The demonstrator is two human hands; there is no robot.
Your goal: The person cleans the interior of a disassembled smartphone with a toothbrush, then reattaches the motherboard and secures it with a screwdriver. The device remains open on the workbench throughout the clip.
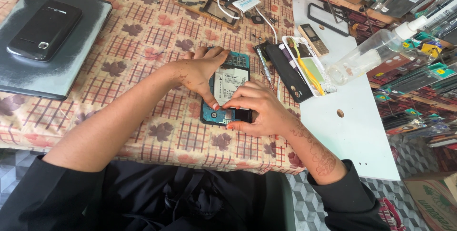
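An opened phone [227, 87] with a blue inner frame and a white battery lies face down on the patterned tablecloth [143, 35]. My left hand [197, 73] grips its upper left side, thumb pressing down near the lower part. My right hand [259, 109] holds the bottom right corner, fingertips meeting the left thumb over the lower board. Both wrists rest on the cloth.
A black phone [45, 30] lies on a grey tablet [52, 64] at the far left. A black back cover [288, 73], a screwdriver [263, 65], a white tray with tools [309, 66], a small keypad phone [313, 39] and a clear spray bottle [371, 52] sit to the right.
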